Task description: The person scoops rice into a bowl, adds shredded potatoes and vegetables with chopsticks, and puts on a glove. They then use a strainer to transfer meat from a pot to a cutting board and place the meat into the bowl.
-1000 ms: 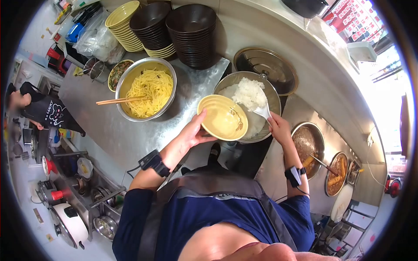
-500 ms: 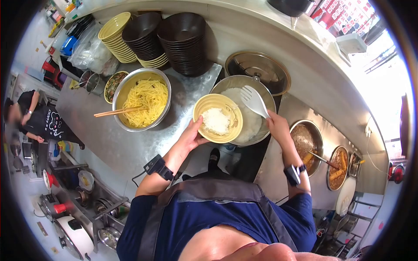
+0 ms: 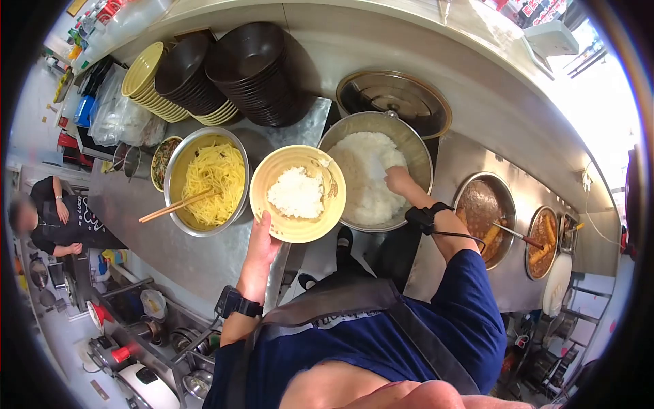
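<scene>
My left hand point(image 3: 261, 244) is closed on the rim of a yellow bowl point(image 3: 334, 178), its thumb at the near edge. A mound of white rice point(image 3: 297, 193) lies in this bowl. Over a large metal pot point(image 3: 424, 151), my right hand point(image 3: 398, 180) is closed round the handle of a white slotted rice paddle point(image 3: 376, 165). The paddle's head is down in the pot's rice point(image 3: 361, 146) and hardly stands out from it. Left of the yellow bowl is a steel bowl point(image 3: 174, 213) of yellow shreds point(image 3: 214, 174), with chopsticks point(image 3: 163, 210) resting in it.
Stacked dark bowls point(image 3: 252, 82) and yellow bowls point(image 3: 142, 75) line the back of the counter. A round lid point(image 3: 426, 102) leans behind the pot. To the right are pans of brown stew point(image 3: 485, 198) with a ladle point(image 3: 519, 235). A co-worker point(image 3: 51, 218) stands at far left.
My right hand has lowered the rice paddle from above the pot into the rice. My left hand has brought the yellow bowl left and nearer the camera.
</scene>
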The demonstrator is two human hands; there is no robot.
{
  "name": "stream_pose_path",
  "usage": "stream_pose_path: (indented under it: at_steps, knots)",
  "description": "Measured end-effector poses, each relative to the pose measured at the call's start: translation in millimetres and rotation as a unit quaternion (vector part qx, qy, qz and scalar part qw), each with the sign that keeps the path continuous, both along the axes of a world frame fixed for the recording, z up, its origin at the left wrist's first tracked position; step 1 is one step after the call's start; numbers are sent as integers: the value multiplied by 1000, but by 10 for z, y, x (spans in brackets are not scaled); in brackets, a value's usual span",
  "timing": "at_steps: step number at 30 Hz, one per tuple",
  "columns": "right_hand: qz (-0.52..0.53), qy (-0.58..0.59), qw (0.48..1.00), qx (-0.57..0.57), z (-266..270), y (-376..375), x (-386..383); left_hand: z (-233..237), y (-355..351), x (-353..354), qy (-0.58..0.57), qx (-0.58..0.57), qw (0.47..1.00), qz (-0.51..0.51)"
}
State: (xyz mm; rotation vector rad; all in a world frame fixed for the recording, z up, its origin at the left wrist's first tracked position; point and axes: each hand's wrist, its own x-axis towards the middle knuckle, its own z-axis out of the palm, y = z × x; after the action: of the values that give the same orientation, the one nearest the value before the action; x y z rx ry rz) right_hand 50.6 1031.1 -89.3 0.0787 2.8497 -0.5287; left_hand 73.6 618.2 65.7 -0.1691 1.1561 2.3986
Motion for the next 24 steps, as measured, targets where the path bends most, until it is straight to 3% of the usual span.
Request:
stream_pose_path:
  at_steps: [2, 3, 5, 6, 7, 8, 12, 14, 17, 21, 24]
  knots:
    - [-29, -93, 994, -53, -60, -126, -142, 10, 16, 22, -16, 8, 1000, 3]
    - [-26, -89, 994, -53, -265, -114, -220, 18, 33, 20, -32, 17, 999, 5]
    - [29, -134, 976, -167, -831, -85, -316, -14, 45, 39, -38, 21, 999, 5]
    - [32, -131, 977, -165, -671, -173, -315, -32, 66, 46, -46, 26, 999, 4]
    - [-132, -161, 924, -321, -327, -368, -283, -41, 93, 55, -50, 30, 998, 7]
    - [-286, -182, 820, -461, -37, -482, -262, -35, 125, 54, -47, 33, 998, 11]
    - [-275, -158, 867, -385, 229, -506, -160, 90, 150, 108, -76, 65, 995, -12]
    - [-306, -143, 825, -453, 318, -357, 30, 137, 193, 92, -85, 79, 993, -24]
    - [-319, -101, 813, -475, 619, -204, 352, 170, 262, 97, -112, 42, 991, -53]
    - [-307, -41, 834, -457, 1329, -176, 749, 68, 394, 35, -110, 31, 989, -89]
    - [-276, 59, 873, -397, 1868, -333, 984, -74, 535, -72, -132, 85, 977, -148]
